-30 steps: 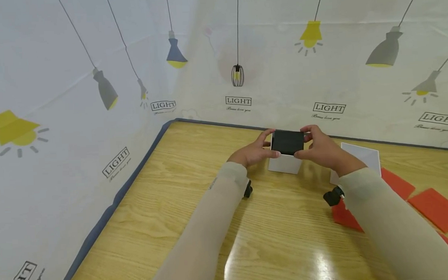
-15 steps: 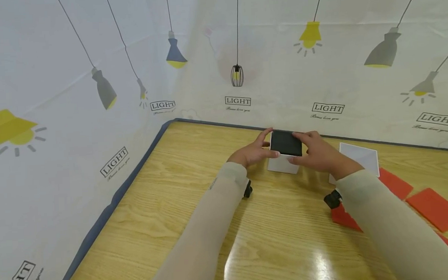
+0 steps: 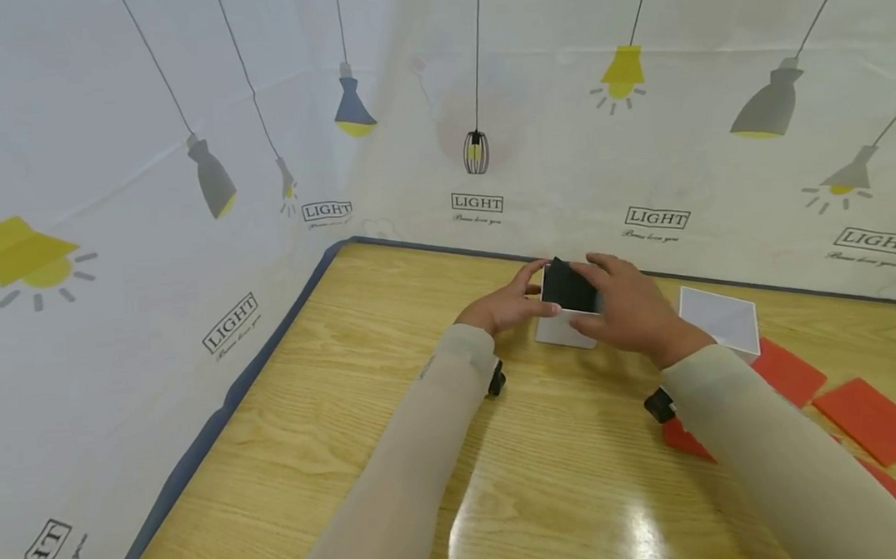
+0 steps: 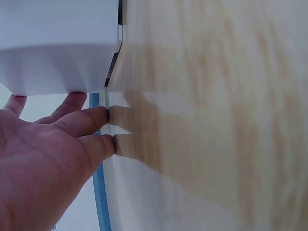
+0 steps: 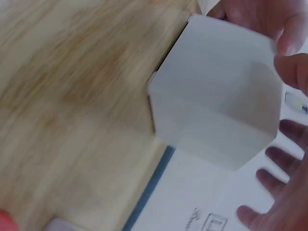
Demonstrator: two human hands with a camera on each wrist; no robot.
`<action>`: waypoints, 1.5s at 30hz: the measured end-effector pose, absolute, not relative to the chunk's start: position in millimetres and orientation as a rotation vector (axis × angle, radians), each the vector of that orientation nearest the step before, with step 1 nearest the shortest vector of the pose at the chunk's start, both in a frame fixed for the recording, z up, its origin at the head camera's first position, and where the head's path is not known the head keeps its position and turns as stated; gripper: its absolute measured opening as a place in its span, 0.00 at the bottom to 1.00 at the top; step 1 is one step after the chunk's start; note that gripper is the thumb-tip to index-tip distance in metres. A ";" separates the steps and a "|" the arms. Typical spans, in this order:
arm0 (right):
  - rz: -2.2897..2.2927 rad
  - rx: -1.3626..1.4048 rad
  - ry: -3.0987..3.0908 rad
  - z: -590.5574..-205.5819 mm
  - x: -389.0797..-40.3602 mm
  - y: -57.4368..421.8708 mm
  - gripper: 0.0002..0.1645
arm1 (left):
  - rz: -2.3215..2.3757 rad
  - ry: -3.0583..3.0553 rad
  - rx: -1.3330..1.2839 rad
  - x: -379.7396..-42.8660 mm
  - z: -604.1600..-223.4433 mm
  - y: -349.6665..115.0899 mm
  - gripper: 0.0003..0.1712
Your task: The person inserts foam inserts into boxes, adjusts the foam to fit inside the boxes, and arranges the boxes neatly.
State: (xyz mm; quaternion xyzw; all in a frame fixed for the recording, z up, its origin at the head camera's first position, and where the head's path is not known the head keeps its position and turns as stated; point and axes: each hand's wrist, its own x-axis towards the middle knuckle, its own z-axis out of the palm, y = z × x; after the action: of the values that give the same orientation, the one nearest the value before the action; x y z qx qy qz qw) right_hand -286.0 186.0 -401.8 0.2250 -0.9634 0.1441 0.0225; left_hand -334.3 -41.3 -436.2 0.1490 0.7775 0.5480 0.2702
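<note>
A white box (image 3: 563, 331) stands on the wooden table near its far edge, with a flat black panel (image 3: 564, 289) at its top. The panel lies askew, one far corner raised above the rim. My left hand (image 3: 503, 306) holds the box's left side, thumb in front and fingers behind; in the left wrist view two fingertips touch the white wall. My right hand (image 3: 633, 313) is over the panel's right part, pinching it between index finger and thumb. The other right fingers (image 5: 272, 180) spread out beside the box in the right wrist view. The box's inside is hidden.
To the right lies a second white box part (image 3: 720, 318), perhaps a lid. Several flat red pieces (image 3: 875, 419) lie near it, some partly under my right sleeve. Behind the table's blue edge hangs a white cloth (image 3: 548, 175) printed with lamps.
My right hand has shifted left from the box's right side onto the black panel. The panel, flat before, is now tilted and turned. My left hand keeps its place.
</note>
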 end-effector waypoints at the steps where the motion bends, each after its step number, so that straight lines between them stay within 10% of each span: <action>1: 0.420 0.737 -2.956 -400.5 -285.4 182.7 0.49 | 1.475 2.093 0.403 -334.4 -435.8 -41.1 0.54; 33: 0.244 0.909 -3.062 -408.9 -283.4 168.4 0.42 | 1.459 2.092 0.387 -332.5 -434.2 -38.8 0.55; 45: 0.812 0.924 -2.730 -404.6 -201.9 196.5 0.43 | 1.385 2.221 0.434 -330.9 -436.5 -41.0 0.55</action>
State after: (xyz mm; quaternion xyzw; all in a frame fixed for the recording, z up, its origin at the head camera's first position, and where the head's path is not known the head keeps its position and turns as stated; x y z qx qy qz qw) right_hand -201.9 196.5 -404.6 0.3078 -0.9093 0.2704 0.0735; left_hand -330.9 -41.0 -436.5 0.1588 0.8123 0.5066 0.2415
